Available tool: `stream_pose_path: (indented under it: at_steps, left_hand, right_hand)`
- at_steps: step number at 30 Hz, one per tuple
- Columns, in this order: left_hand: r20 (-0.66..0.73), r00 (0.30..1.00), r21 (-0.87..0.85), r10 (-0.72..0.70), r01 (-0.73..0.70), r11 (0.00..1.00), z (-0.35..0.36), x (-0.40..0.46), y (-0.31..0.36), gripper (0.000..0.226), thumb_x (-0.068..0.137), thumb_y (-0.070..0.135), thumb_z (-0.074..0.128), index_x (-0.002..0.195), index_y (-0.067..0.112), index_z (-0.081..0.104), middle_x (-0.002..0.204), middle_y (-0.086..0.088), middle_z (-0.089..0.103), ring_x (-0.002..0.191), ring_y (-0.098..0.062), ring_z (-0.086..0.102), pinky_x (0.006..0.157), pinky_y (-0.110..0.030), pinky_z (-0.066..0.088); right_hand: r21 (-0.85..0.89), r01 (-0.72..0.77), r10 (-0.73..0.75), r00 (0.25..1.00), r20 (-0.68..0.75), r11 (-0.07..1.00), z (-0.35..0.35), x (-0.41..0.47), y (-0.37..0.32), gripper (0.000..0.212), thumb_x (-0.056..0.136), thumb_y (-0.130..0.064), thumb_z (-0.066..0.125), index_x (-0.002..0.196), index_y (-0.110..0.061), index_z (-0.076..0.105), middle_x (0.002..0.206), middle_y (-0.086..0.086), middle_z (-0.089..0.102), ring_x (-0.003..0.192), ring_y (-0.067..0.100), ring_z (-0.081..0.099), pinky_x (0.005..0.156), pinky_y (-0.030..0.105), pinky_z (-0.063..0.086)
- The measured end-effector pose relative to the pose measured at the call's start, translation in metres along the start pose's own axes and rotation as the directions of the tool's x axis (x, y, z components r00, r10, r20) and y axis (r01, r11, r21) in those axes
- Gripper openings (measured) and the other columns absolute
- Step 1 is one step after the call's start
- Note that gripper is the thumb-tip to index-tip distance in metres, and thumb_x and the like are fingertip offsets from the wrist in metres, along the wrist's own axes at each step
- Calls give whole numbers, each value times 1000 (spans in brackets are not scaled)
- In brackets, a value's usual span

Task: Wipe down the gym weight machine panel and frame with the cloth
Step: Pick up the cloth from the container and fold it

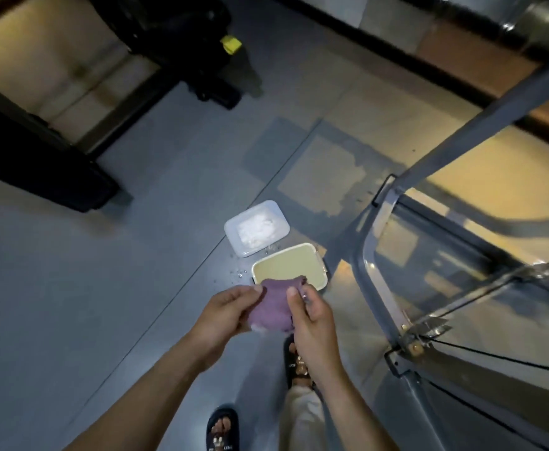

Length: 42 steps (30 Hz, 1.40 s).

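Fingers [256, 289] of both hands pinch damp purple fabric cloth [274, 304] over cream plastic tub [288, 262]; drips risk slippery floor

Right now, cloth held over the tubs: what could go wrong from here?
1. Both hands, left hand and right hand, hold the purple cloth above the yellowish tub; drips may miss it.
2. Droplets already lie on the floor near the sandals: a possible slip.
3. The white tub sits open underfoot and could be kicked.
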State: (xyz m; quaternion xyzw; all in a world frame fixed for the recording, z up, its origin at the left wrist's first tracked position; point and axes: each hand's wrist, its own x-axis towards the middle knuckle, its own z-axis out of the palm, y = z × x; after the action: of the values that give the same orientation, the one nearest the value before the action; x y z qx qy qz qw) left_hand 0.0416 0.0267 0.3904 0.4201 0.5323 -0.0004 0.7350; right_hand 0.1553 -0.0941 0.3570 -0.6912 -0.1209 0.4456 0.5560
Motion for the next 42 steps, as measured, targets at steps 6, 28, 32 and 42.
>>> stream_pose_path:
  at_steps: [6, 28, 32, 42]
  left_hand:
    - [172, 899, 236, 403, -435, 869, -21, -129, 32, 11, 85, 21, 75, 95, 20, 70, 84, -16, 71, 73, -21, 63, 69, -32, 53]
    - [809, 314, 438, 497, -886, -152, -1, -466, 118, 19, 88, 13, 76, 96, 30, 77, 93, 15, 67, 84, -2, 64, 72, -15, 47]
    - [797, 311, 426, 518, -897, -117, 48, -476, 96, 15, 84, 21, 81, 94, 32, 78, 90, 19, 70, 82, -1, 67, 73, -22, 52]
    - [862, 235, 297, 450, -952, -72, 179, -511, 44, 25, 95, 47, 68, 85, 26, 76, 91, 12, 72, 84, -9, 67, 76, -34, 53]
  right_hand:
    - [-131, 69, -71, 997, -17, 989, 19, -118, -81, 30, 102, -39, 52, 85, -16, 64, 78, -7, 70, 75, 9, 61, 72, 28, 48]
    - [-622, 551, -548, 806, 224, 557, -46, -449, -278, 12, 88, -30, 77, 87, -25, 67, 82, -7, 69, 76, 8, 63, 68, 23, 49]
    - [-667, 533, -519, 818, 248, 521, -93, -489, -294, 11, 86, -27, 77, 82, -28, 67, 81, -8, 69, 78, 9, 65, 69, 28, 52]
    - [-740, 390, -528, 848, 55, 549, -223, -561, -286, 17, 77, -12, 70, 82, -25, 62, 73, -9, 66, 64, 6, 58, 63, 40, 52]
